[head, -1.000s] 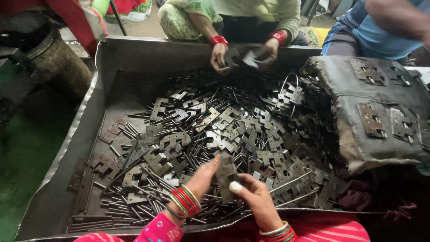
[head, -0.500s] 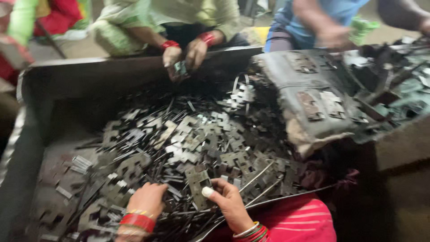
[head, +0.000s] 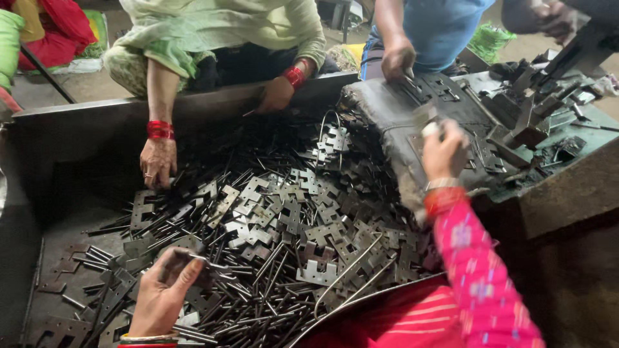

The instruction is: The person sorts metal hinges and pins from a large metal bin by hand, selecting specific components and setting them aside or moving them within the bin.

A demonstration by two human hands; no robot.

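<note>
Down in the tray (head: 77, 122), our left hand (head: 164, 293) pinches a dark hinge plate (head: 193, 254); our right hand (head: 445, 151), blurred, clutches something pale we cannot identify over the cloth pad (head: 393, 109).

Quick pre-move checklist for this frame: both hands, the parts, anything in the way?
1. Left hand on a part: ok, fingers curl around a dark metal piece over the pile of hinge plates and pins.
2. Right hand grip: cannot tell, blurred; something pale at the fingertips.
3. Right hand position: ok, raised over the padded block.
4. Co-workers' hands clear: not ok, one hand rests in the tray.
</note>
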